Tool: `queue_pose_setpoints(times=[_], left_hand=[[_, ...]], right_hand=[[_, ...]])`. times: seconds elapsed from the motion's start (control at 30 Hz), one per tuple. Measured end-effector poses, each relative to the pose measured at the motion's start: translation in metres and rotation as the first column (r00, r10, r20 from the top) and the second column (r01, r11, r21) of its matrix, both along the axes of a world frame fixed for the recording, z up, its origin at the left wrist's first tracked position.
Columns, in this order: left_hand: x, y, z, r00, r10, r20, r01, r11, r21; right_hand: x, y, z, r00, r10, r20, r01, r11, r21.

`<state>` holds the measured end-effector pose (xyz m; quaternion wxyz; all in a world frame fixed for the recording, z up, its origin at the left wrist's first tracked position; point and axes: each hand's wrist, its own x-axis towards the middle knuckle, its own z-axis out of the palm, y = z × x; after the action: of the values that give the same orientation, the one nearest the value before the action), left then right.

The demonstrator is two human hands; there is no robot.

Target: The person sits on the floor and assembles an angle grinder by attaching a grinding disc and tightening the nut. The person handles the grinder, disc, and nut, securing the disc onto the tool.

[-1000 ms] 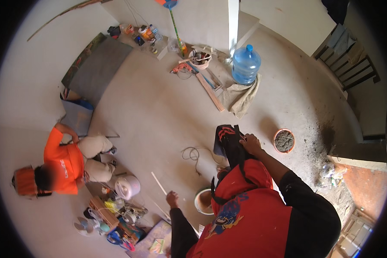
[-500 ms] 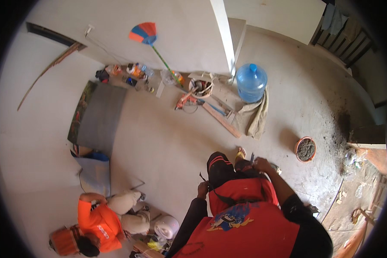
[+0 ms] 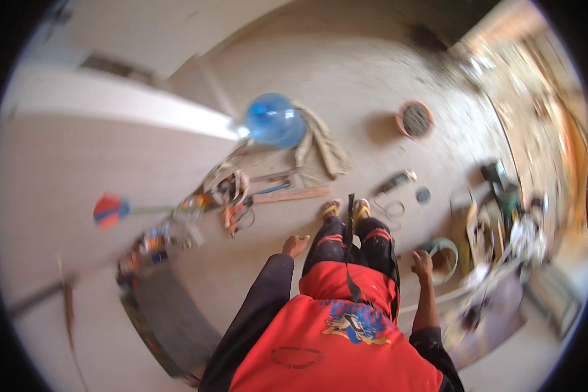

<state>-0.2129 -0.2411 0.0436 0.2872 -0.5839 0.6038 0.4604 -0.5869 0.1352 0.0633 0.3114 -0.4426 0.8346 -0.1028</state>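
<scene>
My left hand [image 3: 296, 245] hangs in front of my left side, above the bare floor, fingers loosely apart with nothing in them. On the other side, my right hand [image 3: 423, 262] is held out from my hip, empty, its fingers slightly bent and a little blurred. It appears in front of a round pale green bucket [image 3: 443, 260]. A black strap [image 3: 351, 261] dangles from my waist down the middle, between my legs. Neither hand touches it. Both my feet, in yellow sandals, stand side by side on the floor.
Ahead are a blue water jug [image 3: 274, 121], a beige cloth [image 3: 320, 147], a wooden board [image 3: 293, 194] and a pot of grey mix [image 3: 415, 120]. A corded power tool [image 3: 396, 181] lies beyond my feet. Grey board [image 3: 176, 317] lies at left; clutter stands at right.
My view has swung to the right, bringing the power tool and right-side clutter into sight. Both hands have let go of the strap they were at and moved apart; the strap now hangs free.
</scene>
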Motion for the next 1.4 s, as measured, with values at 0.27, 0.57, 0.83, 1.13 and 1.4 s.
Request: queue_pose_setpoints(times=[0.27, 0.57, 0.83, 1.13, 1.4], left_hand=[[-0.079, 0.012, -0.007, 0.757, -0.644, -0.109, 0.653, 0.750, 0.101], [-0.191, -0.009, 0.071, 0.358, -0.899, -0.253, 0.925, 0.303, 0.230], [-0.332, 0.008, 0.022, 0.564, -0.789, -0.244, 0.824, 0.556, 0.107], [-0.622, 0.100, -0.334, 0.331, -0.863, -0.382, 0.815, 0.465, -0.346], [-0.634, 0.176, -0.519, 0.212, -0.864, -0.456, 0.656, 0.472, -0.589]], right_hand=[[0.180, -0.022, 0.036, 0.413, -0.910, 0.038, 0.893, 0.413, 0.178], [0.168, -0.018, 0.160, 0.317, -0.876, 0.362, 0.948, 0.286, -0.137], [0.081, 0.006, 0.075, 0.487, -0.743, 0.458, 0.839, 0.545, -0.008], [-0.225, 0.096, -0.328, 0.671, -0.732, -0.122, 0.736, 0.677, -0.015], [-0.348, 0.059, -0.532, 0.698, -0.622, -0.354, 0.648, 0.759, -0.056]])
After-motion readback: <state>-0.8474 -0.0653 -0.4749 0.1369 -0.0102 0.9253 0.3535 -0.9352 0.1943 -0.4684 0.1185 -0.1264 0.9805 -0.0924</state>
